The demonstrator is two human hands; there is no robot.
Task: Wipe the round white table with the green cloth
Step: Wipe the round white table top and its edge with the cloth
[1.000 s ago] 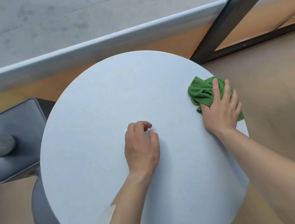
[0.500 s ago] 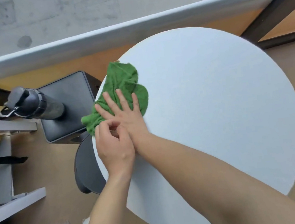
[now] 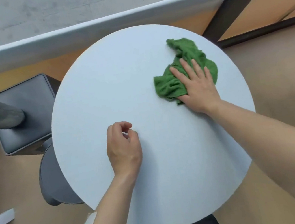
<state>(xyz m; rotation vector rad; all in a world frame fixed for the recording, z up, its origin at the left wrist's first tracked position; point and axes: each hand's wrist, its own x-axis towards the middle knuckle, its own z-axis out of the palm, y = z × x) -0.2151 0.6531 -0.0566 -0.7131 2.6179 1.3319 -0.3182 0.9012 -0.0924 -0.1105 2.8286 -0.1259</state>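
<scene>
The round white table fills most of the view, with a dark grey stool just beside its left edge; on the table's far right part lies the green cloth, crumpled, its long axis running from the near left up to a narrow tail pointing at the far rim; the right hand presses flat on the cloth's near half, fingers spread and straight, gripping nothing; the left hand rests mid-table, fingers loosely curled, empty.
</scene>
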